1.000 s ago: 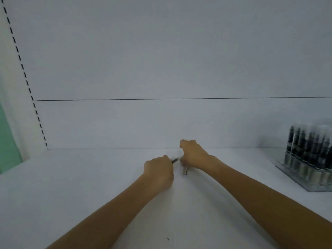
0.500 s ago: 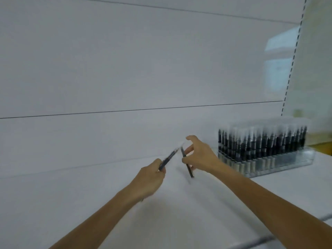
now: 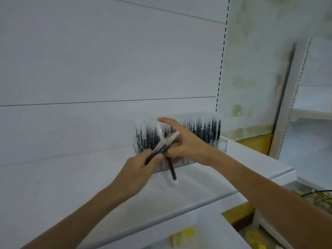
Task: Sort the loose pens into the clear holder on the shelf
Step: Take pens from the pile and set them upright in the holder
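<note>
hard to see: I find the clear holder [image 3: 221, 144] blurred, its front partly behind both hands; I cannot count its rows
holder: stands on the white shelf [image 3: 71, 177] by the back panel, packed with upright dark pens [image 3: 206, 130]
left hand [image 3: 136, 169]: fingers curled round one pen [image 3: 166, 143], slanting up to the right
right hand [image 3: 186, 142]: thumb and curled fingers pinch a second pen [image 3: 171, 168], tip hanging down, forefinger straight
crossing: I see the two held pens cross just before the holder, above the shelf
</note>
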Motion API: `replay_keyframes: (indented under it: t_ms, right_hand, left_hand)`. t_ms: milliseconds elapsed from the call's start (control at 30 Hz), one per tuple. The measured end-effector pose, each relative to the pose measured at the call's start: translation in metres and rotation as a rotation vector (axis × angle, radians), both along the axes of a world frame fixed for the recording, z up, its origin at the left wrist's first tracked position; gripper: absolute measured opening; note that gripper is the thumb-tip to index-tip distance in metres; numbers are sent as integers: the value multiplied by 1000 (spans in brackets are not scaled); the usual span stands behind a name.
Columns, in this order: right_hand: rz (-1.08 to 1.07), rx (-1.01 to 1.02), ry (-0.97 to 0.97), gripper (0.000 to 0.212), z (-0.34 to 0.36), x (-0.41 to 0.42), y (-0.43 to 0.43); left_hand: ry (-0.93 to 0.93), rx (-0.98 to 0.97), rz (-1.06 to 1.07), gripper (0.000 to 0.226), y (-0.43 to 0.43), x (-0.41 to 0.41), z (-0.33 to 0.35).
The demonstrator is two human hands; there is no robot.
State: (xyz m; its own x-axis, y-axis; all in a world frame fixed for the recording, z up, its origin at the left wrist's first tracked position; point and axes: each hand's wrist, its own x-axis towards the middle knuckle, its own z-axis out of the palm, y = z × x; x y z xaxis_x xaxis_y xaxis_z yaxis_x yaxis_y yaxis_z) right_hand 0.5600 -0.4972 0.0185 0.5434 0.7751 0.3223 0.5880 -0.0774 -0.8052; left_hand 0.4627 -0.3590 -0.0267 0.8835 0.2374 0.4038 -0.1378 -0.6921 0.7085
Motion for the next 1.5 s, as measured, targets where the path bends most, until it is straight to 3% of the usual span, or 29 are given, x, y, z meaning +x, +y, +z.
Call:
replay_keyframes:
  t_ms: [267, 467, 633, 767, 1300, 1500]
  right_hand:
    - [-99, 75, 52, 73, -16, 49, -87]
    - [-390, 215, -175, 63, -18, 90, -130]
    - [-504, 340, -311, 66, -10, 110, -134]
    - [-485, 334, -423, 67, -3, 124, -128]
    - [-195, 296, -466, 67, -6, 173, -112]
    - [-83, -58, -554, 75, -32, 172, -109]
  left_hand:
    - [-31, -23, 48, 30, -80, 50, -11]
    - [12, -1, 85, 29, -115, 75, -10]
    - [15, -31, 89, 27, -119, 85, -11]
    - [-37, -79, 126, 30, -119, 96, -12]
    - [-116, -150, 424, 34, -147, 115, -20]
    - [-156, -97, 478, 33, -158, 113, -25]
